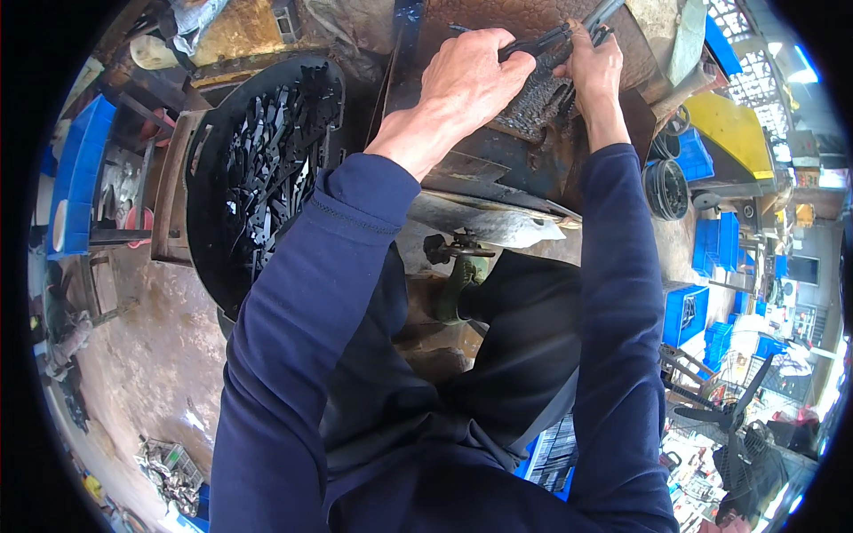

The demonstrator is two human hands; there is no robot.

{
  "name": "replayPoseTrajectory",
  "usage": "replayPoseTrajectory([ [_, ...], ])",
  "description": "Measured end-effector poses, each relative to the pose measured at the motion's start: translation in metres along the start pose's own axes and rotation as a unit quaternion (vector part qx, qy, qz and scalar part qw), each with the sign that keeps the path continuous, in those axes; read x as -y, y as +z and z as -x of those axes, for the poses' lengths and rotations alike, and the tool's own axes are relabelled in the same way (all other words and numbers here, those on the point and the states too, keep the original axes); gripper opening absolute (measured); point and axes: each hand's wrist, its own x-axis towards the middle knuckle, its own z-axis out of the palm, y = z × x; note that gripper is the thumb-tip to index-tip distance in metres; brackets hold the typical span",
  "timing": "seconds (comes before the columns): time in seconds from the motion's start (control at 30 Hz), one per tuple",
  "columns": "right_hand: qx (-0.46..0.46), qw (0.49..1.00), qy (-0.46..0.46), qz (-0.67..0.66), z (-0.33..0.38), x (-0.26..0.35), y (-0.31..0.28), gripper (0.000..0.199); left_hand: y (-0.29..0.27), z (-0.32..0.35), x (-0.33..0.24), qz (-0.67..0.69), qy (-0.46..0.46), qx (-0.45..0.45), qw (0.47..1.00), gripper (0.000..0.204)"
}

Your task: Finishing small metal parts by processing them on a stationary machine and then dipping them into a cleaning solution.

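Observation:
My left hand (475, 80), at the top of the view, is closed around a long dark metal piece (542, 41) that reaches toward my right hand. My right hand (593, 67) is closed with its fingers at the far end of this piece, near a grey metal bar (606, 11). The exact kind of the dark piece cannot be made out. Beneath both hands lies a brown, worn work surface (444, 40) with dark grit (530, 108) on it. To the left, a big black tub (203, 213) contains many loose black metal strips (271, 160).
Blue bins (80, 173) stand on a rack at the left. On the right are more blue crates (684, 313), a round black bucket (666, 189), a yellow panel (729, 133) and a black fan (730, 413). A metal clamp-like fitting (462, 249) sits below the bench edge, between my knees.

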Motion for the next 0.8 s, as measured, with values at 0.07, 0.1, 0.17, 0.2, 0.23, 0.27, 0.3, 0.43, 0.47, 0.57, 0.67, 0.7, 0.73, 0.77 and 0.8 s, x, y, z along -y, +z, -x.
replayPoseTrajectory([
  [0.07, 0.002, 1.0, -0.003, -0.004, 0.0003, 0.0002, 0.0006, 0.034, -0.0002, 0.0, 0.0002, 0.0, -0.001, 0.001, 1.0, 0.036],
  [0.1, 0.004, 1.0, -0.006, -0.008, 0.0004, 0.0003, 0.001, 0.034, -0.0004, 0.0, 0.0004, -0.001, -0.003, 0.003, 1.0, 0.036],
  [0.17, 0.005, 1.0, -0.008, -0.012, -0.0015, -0.0021, 0.0006, 0.034, -0.0001, 0.0001, 0.0001, -0.001, -0.004, 0.004, 1.0, 0.037],
  [0.2, 0.003, 1.0, 0.001, -0.006, -0.0029, -0.0031, 0.0003, 0.033, 0.0001, 0.0002, 0.0, 0.0, -0.002, 0.005, 1.0, 0.037],
  [0.23, 0.0, 1.0, 0.011, -0.001, -0.0043, -0.0041, 0.0001, 0.033, 0.0003, 0.0003, -0.0001, 0.001, -0.001, 0.005, 1.0, 0.036],
  [0.27, -0.002, 1.0, 0.021, 0.004, -0.0055, -0.0053, -0.0002, 0.033, 0.0006, 0.0004, -0.0003, 0.001, 0.001, 0.006, 1.0, 0.036],
  [0.3, -0.002, 1.0, 0.021, 0.004, -0.0055, -0.0054, 0.0003, 0.033, 0.0003, 0.0008, -0.0003, 0.001, 0.0, 0.006, 1.0, 0.036],
  [0.43, 0.0, 1.0, 0.018, 0.002, -0.0063, -0.0065, 0.0009, 0.031, -0.0001, 0.0016, -0.0008, -0.003, -0.006, 0.014, 1.0, 0.039],
  [0.47, 0.001, 1.0, 0.018, 0.001, -0.0064, -0.0064, 0.0013, 0.031, 0.0004, 0.0014, 0.0, -0.005, 0.002, 0.006, 1.0, 0.04],
  [0.57, 0.002, 1.0, 0.015, -0.001, -0.0063, -0.0062, 0.0016, 0.03, 0.0018, 0.0011, 0.0025, -0.01, 0.017, -0.011, 1.0, 0.044],
  [0.67, 0.004, 1.0, 0.013, -0.002, -0.0057, -0.0052, 0.0016, 0.029, 0.0, 0.0009, 0.0006, -0.009, -0.01, 0.02, 1.0, 0.048],
  [0.7, 0.004, 1.0, 0.013, -0.002, -0.0054, -0.0048, 0.0014, 0.029, 0.0007, 0.001, 0.001, -0.008, -0.01, 0.02, 1.0, 0.048],
  [0.73, 0.003, 1.0, 0.014, -0.001, -0.0049, -0.0045, 0.0012, 0.028, 0.0018, 0.001, 0.0017, -0.011, -0.004, 0.013, 1.0, 0.048],
  [0.77, 0.002, 1.0, 0.015, -0.001, -0.0043, -0.0042, 0.0009, 0.028, 0.0023, 0.0012, 0.0015, -0.015, 0.003, 0.006, 1.0, 0.048],
  [0.8, 0.002, 1.0, 0.016, -0.001, -0.0038, -0.0036, 0.0013, 0.027, 0.0027, 0.0012, 0.0026, -0.018, 0.009, -0.002, 1.0, 0.048],
])
